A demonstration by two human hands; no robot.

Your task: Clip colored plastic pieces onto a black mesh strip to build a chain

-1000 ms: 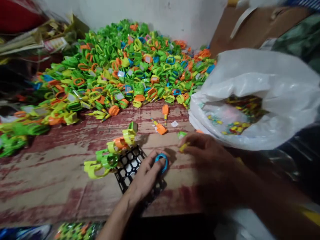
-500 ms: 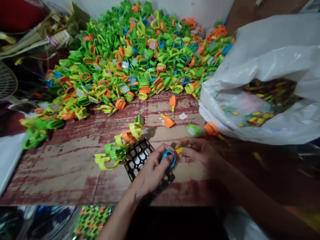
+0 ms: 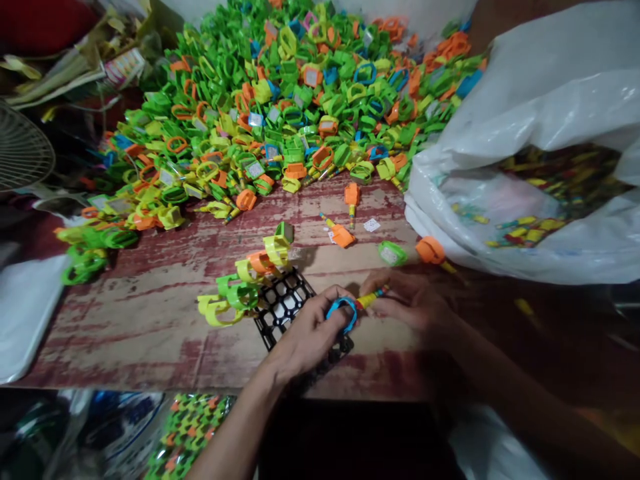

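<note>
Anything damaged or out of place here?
Tabletop looks worn: red surface patchy, tan showing through. One blurry yellow piece lies alone at right, outside the white bag holding similarly coloured pieces.

The blue plastic band (image 3: 355, 315) sits ring-side up in the left hand (image 3: 317, 325), and at its rim, inserted or just touching I can't tell, a slim yellow stick (image 3: 369, 299), red at that end, slants up into the right hand (image 3: 414, 303).

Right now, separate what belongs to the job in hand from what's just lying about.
Job:
blue plastic band (left hand)
yellow-red stick (right hand)
black grid tray
likely the band pile, white sack

Lying about, apparently:
fan
red object
</note>
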